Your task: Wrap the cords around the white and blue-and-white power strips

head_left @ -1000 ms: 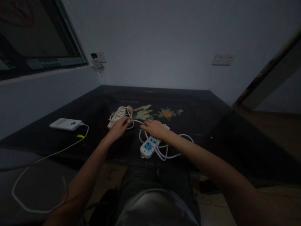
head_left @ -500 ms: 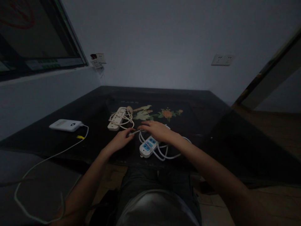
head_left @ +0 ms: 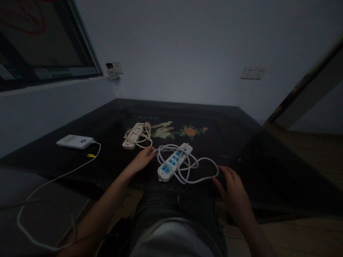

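Observation:
A white power strip (head_left: 173, 162) with blue socket faces lies slanted near the front of the dark table. Its white cord (head_left: 202, 179) loops over and around it. My left hand (head_left: 143, 158), left of the strip, pinches a stretch of this cord between thumb and fingers. On the other side, my right hand (head_left: 232, 184) has thumb and fingers apart at the outer bend of the cord's right loop, without a closed grip on it. A second, cream power strip (head_left: 130, 141), its own cord bundled on top, rests beyond my left hand.
A white power bank (head_left: 75, 141) with a cable hanging over the front edge lies at the left of the table (head_left: 257, 167). Beside that cable is a yellow tag (head_left: 91, 155). Wall sockets (head_left: 252, 73) and a window (head_left: 53, 43) are behind.
My right hand has moved from above the blue-socket strip to the right loop of its cord, uncovering the strip. My left hand keeps its pinch on the cord.

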The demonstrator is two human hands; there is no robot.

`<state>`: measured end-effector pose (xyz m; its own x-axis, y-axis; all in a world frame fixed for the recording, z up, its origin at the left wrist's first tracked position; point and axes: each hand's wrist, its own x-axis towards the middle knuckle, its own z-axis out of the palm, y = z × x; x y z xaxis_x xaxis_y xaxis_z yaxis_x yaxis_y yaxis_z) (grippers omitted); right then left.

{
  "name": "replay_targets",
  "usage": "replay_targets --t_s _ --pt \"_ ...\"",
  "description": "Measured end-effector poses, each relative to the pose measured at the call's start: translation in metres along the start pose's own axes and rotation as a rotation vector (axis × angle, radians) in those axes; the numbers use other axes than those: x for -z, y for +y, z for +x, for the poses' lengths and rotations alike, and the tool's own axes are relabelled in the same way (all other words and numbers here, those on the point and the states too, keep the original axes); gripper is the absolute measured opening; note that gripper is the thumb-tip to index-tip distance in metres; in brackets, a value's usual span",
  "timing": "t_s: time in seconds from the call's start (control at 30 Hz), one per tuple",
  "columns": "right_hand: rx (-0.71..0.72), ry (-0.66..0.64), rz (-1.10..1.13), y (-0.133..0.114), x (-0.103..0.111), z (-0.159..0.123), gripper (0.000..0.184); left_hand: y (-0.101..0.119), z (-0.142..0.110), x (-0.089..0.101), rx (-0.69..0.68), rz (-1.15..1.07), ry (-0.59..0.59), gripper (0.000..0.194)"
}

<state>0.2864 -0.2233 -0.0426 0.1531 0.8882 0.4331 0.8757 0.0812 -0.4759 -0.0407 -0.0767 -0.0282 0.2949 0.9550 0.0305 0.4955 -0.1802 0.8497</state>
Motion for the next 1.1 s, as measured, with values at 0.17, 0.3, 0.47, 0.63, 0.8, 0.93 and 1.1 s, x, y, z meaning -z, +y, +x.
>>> replay_targets --t_s 0.17,0.3,0.47,0.63,0.8,0.93,1.1 --pt "-0.078 -0.081 0.106 -0.011 -0.027 -0.001 0.065 0.011 -0.002 -0.007 0.041 -0.126 -0.01 0.043" --pt "-0.075 0.019 0.197 -0.033 -0.04 0.015 0.064 0.023 -0.009 -0.01 0.022 -0.033 -0.001 0.05" --pt "-0.033 -0.066 0.32 -0.05 -0.053 0.027 0.053 0.024 -0.014 -0.02 -0.06 0.134 0.002 0.073" --pt "-0.023 -0.16 0.488 -0.07 -0.065 0.024 0.063 0.021 -0.016 -0.026 -0.068 0.162 -0.009 0.071" --pt "0.035 -0.283 0.495 -0.079 -0.066 0.038 0.085 0.019 -0.016 -0.028 -0.035 0.181 0.054 0.077" --pt "0.093 -0.367 0.448 -0.078 -0.075 0.066 0.088 0.015 -0.004 -0.024 -0.036 0.266 0.09 0.071" --pt "0.171 -0.457 0.441 -0.074 -0.098 0.113 0.092 0.013 0.024 -0.015 -0.067 0.339 0.096 0.06"
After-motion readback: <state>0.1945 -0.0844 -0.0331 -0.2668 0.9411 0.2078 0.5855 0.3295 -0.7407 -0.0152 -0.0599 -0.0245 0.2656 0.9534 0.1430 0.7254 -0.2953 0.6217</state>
